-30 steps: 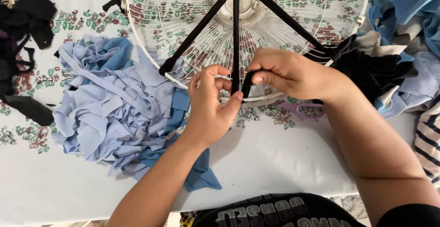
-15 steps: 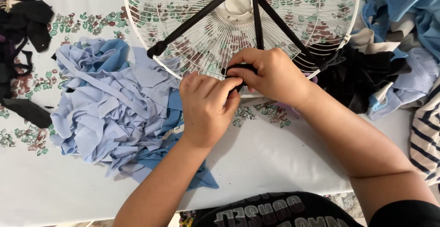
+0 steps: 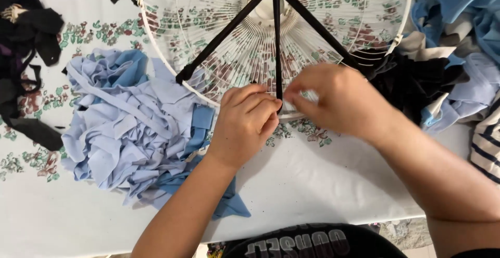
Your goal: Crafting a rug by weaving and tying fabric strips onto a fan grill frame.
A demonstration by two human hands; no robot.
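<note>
Between the two hands, at the near rim of a round white wire fan guard (image 3: pixel 172 70), a black fabric strip (image 3: pixel 277 39) runs straight down from the hub to the edge. The left hand (image 3: pixel 245 125) is curled closed, fingertips pinching the strip's lower end against the rim. The right hand (image 3: pixel 338 101), just beside it and nearly touching, is also closed (motion blur hides exactly what its fingers grip, though something pale shows under them at the rim). Other black strips already fan out from the hub like spokes, so the step in hand looks like fastening this strip's end to the rim. Finishing that would call for steady tension from the left hand while the right works the end around the wire. Left of the left hand lies a heap of light blue fabric strips (image 3: pixel 125 133); beyond the right hand sits a pile of mixed clothes (image 3: pixel 453 70). All rests on a white flowered tablecloth (image 3: pixel 312 185).
</note>
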